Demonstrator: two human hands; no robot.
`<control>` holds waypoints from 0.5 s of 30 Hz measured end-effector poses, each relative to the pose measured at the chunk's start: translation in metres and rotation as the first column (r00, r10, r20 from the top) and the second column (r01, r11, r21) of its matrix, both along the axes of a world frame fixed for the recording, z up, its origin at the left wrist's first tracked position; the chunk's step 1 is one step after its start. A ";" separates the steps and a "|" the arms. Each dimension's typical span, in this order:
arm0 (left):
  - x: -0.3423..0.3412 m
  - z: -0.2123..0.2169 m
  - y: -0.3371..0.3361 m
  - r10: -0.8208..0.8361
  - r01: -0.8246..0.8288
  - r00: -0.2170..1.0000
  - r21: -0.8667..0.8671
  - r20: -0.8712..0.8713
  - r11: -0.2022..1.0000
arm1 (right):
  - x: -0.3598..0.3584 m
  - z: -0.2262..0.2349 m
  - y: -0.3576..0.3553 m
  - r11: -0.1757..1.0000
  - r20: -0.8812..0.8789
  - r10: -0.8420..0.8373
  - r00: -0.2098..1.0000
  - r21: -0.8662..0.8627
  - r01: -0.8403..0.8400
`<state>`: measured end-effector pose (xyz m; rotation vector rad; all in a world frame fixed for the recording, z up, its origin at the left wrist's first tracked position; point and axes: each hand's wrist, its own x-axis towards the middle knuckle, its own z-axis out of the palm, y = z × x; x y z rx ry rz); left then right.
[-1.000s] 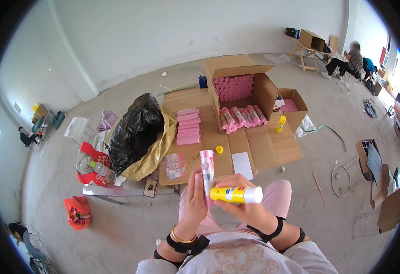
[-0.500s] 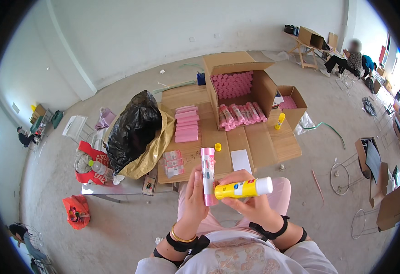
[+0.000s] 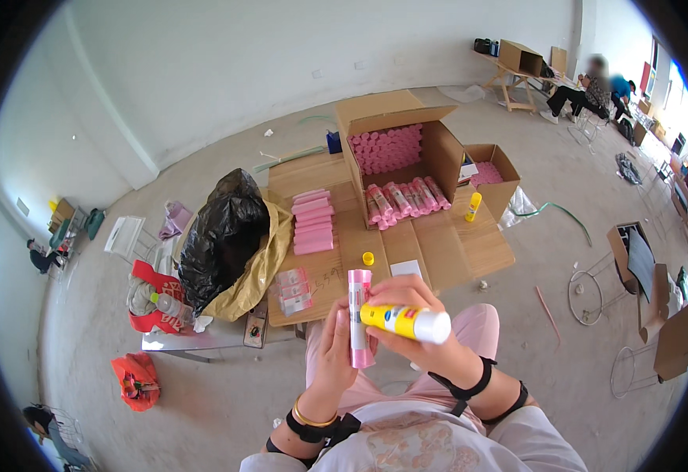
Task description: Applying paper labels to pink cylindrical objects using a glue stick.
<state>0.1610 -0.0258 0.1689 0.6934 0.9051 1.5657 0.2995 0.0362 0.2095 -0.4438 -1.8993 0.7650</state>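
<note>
My left hand (image 3: 332,354) holds a pink tube (image 3: 357,315) upright in front of me. My right hand (image 3: 407,315) grips a yellow glue stick with a white end (image 3: 407,321), lying sideways with its tip against the pink tube. Both hands are above my lap. Ahead lies flattened cardboard (image 3: 438,244) with a stack of flat pink pieces (image 3: 312,222), a yellow cap (image 3: 368,258) and a white slip (image 3: 407,269).
An open box of pink rolls (image 3: 391,149) stands behind a row of wrapped tubes (image 3: 403,198). A smaller box (image 3: 489,173) and a yellow bottle (image 3: 474,206) sit to the right. A black bag (image 3: 222,236) bulges at left. People sit at the far right.
The glue stick's white end tipped up, then came down again. My hands and the pink tube stayed almost in place.
</note>
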 end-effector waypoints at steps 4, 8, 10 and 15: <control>-0.004 -0.010 -0.002 -0.140 0.144 0.987 0.053 -0.075 0.988 | -0.003 -0.005 0.015 0.995 -0.074 -0.086 0.994 -0.063 0.082; -0.006 -0.012 0.001 -0.163 0.166 0.983 0.026 -0.083 0.986 | -0.004 -0.020 0.032 0.966 -0.034 -0.017 0.999 -0.260 0.008; -0.004 -0.017 0.005 -0.136 0.137 0.989 0.011 -0.061 0.990 | -0.006 -0.027 0.044 0.912 -0.177 0.023 0.984 -0.400 -0.093; -0.008 -0.017 0.013 -0.212 0.212 0.976 0.002 0.046 0.977 | 0.007 -0.069 0.097 0.732 -0.366 -0.059 0.929 -0.648 -0.209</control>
